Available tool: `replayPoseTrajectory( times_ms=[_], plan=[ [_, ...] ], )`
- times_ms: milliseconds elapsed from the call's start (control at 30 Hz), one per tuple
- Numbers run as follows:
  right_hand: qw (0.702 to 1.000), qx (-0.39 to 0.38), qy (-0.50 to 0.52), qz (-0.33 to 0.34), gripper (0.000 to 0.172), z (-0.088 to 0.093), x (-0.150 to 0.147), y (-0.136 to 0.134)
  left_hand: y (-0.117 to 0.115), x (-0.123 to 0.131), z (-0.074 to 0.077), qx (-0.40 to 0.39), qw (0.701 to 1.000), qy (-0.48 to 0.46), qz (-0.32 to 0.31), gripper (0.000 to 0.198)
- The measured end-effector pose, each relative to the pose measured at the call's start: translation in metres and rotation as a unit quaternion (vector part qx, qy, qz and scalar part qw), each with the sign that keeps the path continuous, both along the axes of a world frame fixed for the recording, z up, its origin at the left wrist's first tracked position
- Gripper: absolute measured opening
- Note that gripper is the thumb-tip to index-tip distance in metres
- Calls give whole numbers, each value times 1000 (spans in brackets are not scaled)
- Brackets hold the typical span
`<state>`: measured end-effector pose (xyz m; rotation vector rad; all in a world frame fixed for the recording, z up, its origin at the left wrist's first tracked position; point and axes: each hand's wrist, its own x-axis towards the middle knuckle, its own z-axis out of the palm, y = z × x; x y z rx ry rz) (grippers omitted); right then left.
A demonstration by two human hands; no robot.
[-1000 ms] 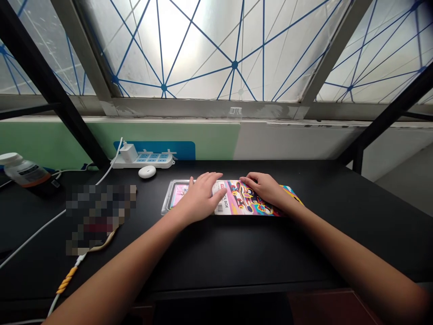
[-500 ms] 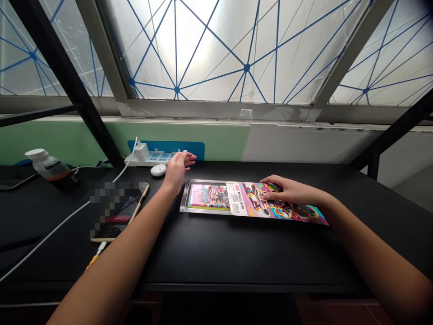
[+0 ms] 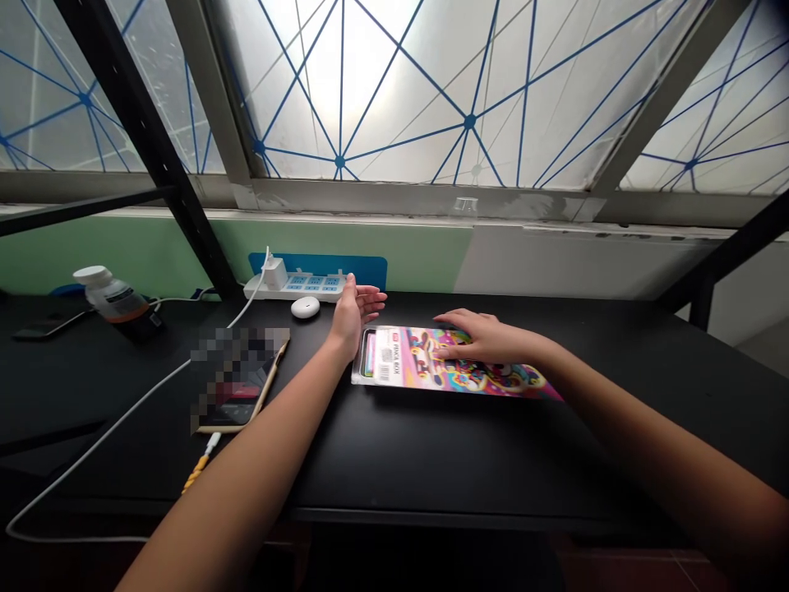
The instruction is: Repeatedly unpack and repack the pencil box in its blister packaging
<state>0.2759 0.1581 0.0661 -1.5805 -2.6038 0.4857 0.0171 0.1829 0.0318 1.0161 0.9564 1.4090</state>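
Observation:
A flat clear plastic tray [image 3: 359,374] lies on the black table, mostly covered by a colourful printed card sleeve [image 3: 425,370] labelled "PENCIL BOX". Only a narrow strip of the pink contents shows at its left end. My right hand [image 3: 486,335] lies on top of the sleeve with its fingers apart, the thumb on the print and the forefinger reaching towards the far edge. Upright at the tray's left end is my left hand [image 3: 354,316], its fingers stretched out and nothing in them. Whether its palm touches the tray, I cannot tell.
Left of my left forearm lies a phone [image 3: 246,395] with a cable. A white earbud case [image 3: 305,307] sits before the power strip [image 3: 308,284] at the wall. A bottle [image 3: 117,304] stands farther left. Black metal posts [image 3: 148,140] rise at both sides.
The card sleeve has slid left over the tray under my right hand, covering most of the pink contents. The fingers of my left hand have spread more. The view has shifted a little.

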Motion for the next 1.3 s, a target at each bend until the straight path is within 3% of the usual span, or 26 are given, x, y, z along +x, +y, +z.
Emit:
replayPoseTrajectory(
  times_ms=[67, 133, 233, 367, 533, 767, 933, 1100, 1300],
  plan=[
    [999, -25, -2, 30, 75, 5, -31, 3, 1, 0, -1, 1, 999, 47, -7, 66],
    [998, -44, -6, 53, 71, 8, -54, 4, 2, 0, 0, 24, 985, 169, -19, 67],
    [998, -51, -4, 45, 73, 10, -67, 2, 0, -2, 4, 75, 926, 368, -34, 53],
    [999, -34, 13, 3, 74, 7, -53, -3, -6, -8, 7, 87, 871, 481, -44, 29],
    [998, -55, -3, -34, 82, 9, -13, 2, -10, -11, 9, 45, 805, 591, -31, 29],
    [997, -53, 29, -56, 71, 4, 17, 3, -15, -7, 11, 38, 759, 650, -6, 40],
    [996, -47, 59, -49, 67, 0, 11, 3, -17, -3, 9, 45, 758, 651, -3, 37],
    [994, -52, 82, -50, 49, -2, -4, -2, -17, -2, 7, 51, 757, 651, 2, 36],
    [994, -28, 90, -59, 34, -1, -12, -7, -22, 3, 9, 84, 734, 674, 1, 30]
  ],
)
